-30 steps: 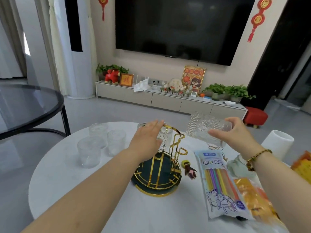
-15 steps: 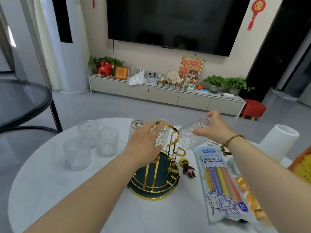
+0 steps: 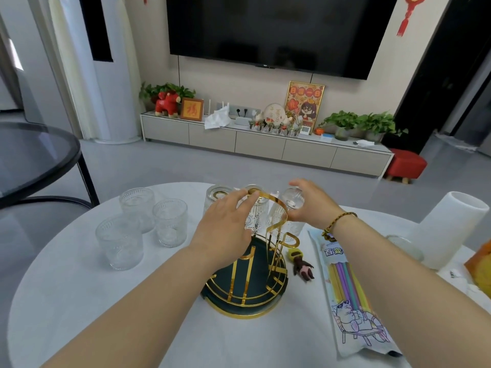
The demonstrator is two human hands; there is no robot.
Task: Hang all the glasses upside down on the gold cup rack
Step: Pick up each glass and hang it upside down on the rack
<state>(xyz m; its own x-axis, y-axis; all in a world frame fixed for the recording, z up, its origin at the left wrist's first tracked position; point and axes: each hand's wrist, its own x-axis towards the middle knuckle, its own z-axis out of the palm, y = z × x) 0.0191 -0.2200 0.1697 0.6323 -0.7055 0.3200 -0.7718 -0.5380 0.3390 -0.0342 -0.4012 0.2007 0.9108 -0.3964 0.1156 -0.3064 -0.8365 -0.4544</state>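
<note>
The gold cup rack (image 3: 276,235) stands on its dark green round base (image 3: 255,290) in the middle of the white round table (image 3: 79,301). My left hand (image 3: 225,224) rests against the rack's top handle and the inverted glasses. My right hand (image 3: 310,205) grips an upside-down clear glass (image 3: 291,208) at the rack's right side. Two more inverted glasses hang on the rack, one at the back left (image 3: 216,197) and one in the middle (image 3: 256,213). Three upright glasses (image 3: 119,241) (image 3: 170,225) (image 3: 136,207) stand to the left.
A pack of coloured straws (image 3: 350,288) lies right of the rack, with a small dark figurine (image 3: 303,266) between them. A white cylinder (image 3: 449,229) and an orange packet (image 3: 481,266) are at the far right. A dark glass table (image 3: 34,160) stands off to the left.
My right hand has brought the glass from the right, turned it upside down and lowered it onto the rack's right side. My left hand stays on the rack's top.
</note>
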